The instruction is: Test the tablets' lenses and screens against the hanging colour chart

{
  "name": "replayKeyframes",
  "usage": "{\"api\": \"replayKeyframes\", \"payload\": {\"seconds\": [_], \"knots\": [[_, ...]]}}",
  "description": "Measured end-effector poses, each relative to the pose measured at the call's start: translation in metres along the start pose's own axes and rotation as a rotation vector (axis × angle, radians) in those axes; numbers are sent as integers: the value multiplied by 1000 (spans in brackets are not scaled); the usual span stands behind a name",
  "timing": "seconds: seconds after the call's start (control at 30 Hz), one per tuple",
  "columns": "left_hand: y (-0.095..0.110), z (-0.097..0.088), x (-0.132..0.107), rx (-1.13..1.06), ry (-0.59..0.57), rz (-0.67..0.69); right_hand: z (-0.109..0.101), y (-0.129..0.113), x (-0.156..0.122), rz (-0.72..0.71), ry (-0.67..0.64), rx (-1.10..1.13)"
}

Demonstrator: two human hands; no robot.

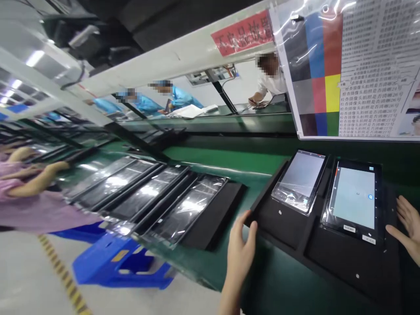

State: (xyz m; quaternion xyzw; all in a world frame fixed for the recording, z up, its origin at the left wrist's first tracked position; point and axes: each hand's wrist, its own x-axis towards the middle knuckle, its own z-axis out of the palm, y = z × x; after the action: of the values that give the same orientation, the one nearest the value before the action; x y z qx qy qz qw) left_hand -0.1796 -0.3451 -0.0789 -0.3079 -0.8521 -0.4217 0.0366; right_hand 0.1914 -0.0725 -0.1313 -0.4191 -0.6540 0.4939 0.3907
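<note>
A black foam tray [288, 227] lies before me on the green bench, with two tablets in its compartments. The left tablet [300, 179] shows a pale grey screen and sits in clear film. On the right tablet [354, 197] a light blue-white screen is lit, with small white labels along its lower edge. My left hand [241, 245] grips the tray's left front corner, thumb and forefinger at the edge. At the tray's right side is my right hand [408, 229], fingers apart and thumb stretched toward the right tablet; the frame edge cuts it off.
Several film-covered tablets [192, 208] lie in black trays along the green bench [197, 267] to the left. A co-worker's arm [39, 179] reaches in at far left. Blue plastic stools [108, 262] stand below. A colour chart sheet [316, 83] hangs above the tray.
</note>
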Motion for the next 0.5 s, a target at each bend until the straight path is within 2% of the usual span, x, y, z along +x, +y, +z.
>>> {"api": "replayKeyframes", "payload": {"seconds": [0.1,0.2,0.37,0.5], "knots": [[-22,11,5,-36,-23,-57,-1,-10,-3,28,1,-29],[-32,19,6,1,-22,-75,-2,-16,-5,51,-6,-76],[-22,18,22,-191,-34,-259,2,-25,-6,21,-15,-175],[-7,-3,15,-157,-35,-321,-1,-32,-10,5,8,-127]]}}
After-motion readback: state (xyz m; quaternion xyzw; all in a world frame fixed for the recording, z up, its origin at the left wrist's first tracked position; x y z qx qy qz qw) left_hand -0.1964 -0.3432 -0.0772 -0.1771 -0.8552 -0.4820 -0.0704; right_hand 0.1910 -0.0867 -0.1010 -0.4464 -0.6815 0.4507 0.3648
